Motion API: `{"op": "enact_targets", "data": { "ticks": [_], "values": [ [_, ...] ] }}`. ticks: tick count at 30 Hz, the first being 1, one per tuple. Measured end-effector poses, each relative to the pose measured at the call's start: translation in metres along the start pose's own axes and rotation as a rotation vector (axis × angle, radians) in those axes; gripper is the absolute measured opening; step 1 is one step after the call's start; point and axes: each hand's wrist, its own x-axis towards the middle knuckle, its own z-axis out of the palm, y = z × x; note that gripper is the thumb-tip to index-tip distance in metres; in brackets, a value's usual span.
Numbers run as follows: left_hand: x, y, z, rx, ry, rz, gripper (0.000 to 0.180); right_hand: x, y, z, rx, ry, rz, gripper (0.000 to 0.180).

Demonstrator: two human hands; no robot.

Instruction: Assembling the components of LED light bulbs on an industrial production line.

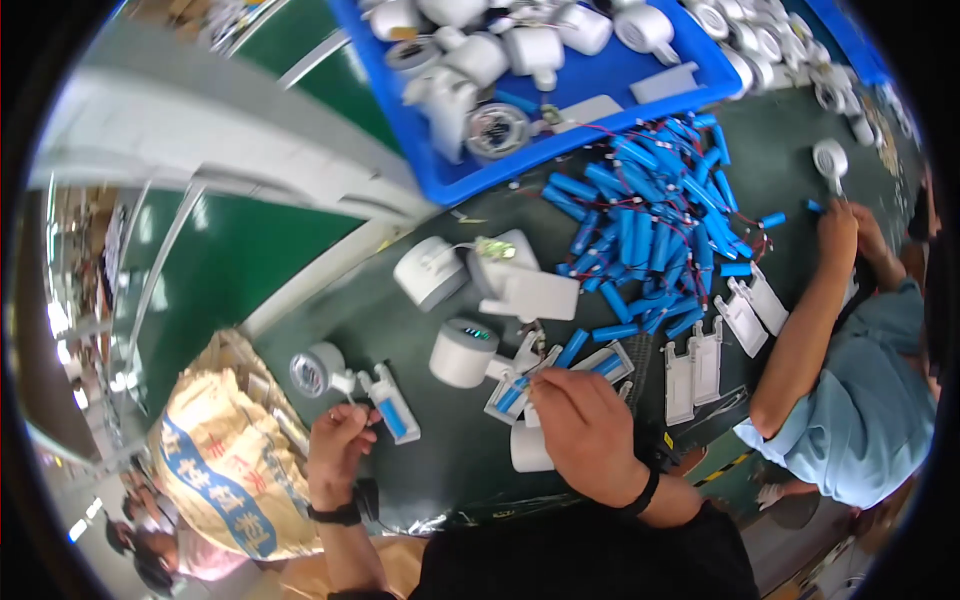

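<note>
My left hand (pixel 340 445) is closed in a pinch just below a white round-headed device (pixel 318 370) with a short stem. What its fingertips hold is too small to make out. Beside it lies a white open casing (pixel 392 405) with a blue cylindrical battery in it. My right hand (pixel 588 432) pinches at another white open casing (pixel 497 405) with a blue battery; its fingertips hide what they grip. This casing sits by the stem of a white round unit (pixel 464 352) with lit green marks. Under the right hand, a white cylindrical part (pixel 530 448) is partly covered.
A heap of blue wired batteries (pixel 650 220) lies ahead on the dark green table. Behind it stands a blue tray (pixel 440 185) of white devices. White casing shells (pixel 692 372) lie to the right, near a co-worker's arm (pixel 800 340). A paper sack (pixel 235 450) stands left.
</note>
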Motion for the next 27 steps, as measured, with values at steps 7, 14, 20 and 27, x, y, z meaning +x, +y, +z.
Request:
{"op": "enact_targets", "data": {
  "ticks": [7, 14, 20, 27],
  "values": [
    [0.002, 0.004, 0.009, -0.026, -0.072, 0.023, 0.028, -0.001, -0.006, 0.013, -0.122, 0.050, -0.026, 0.017],
    [0.010, 0.002, 0.003, -0.122, -0.176, 0.139, 0.034, -0.004, -0.008, 0.023, -0.139, 0.135, -0.036, 0.015],
    [0.015, -0.011, -0.004, -0.171, -0.239, 0.204, 0.030, -0.009, -0.013, 0.027, -0.191, 0.135, -0.017, 0.018],
    [-0.013, -0.011, -0.003, -0.030, -0.147, 0.281, 0.040, -0.012, 0.000, 0.025, -0.271, 0.089, 0.008, 0.023]
  ]
}}
